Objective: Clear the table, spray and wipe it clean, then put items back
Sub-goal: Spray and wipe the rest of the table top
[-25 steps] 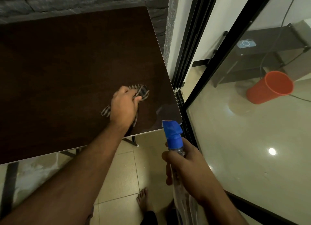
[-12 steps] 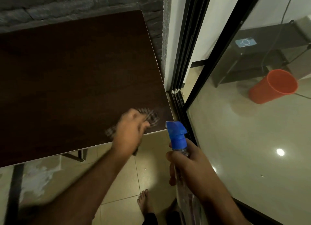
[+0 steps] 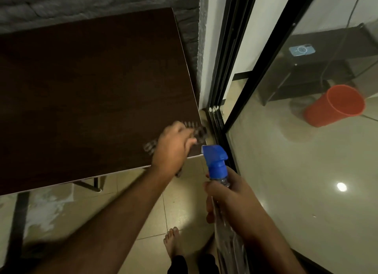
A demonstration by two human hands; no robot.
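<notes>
Right hand (image 3: 231, 200) grips clear spray bottle (image 3: 217, 165)

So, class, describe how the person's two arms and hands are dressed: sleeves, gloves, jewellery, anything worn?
Both forearms are bare to the frame's edge, with no sleeves showing. The left hand and right hand wear no gloves, and no watch or bracelet shows. The left is motion-blurred, so rings cannot be ruled out.
</notes>
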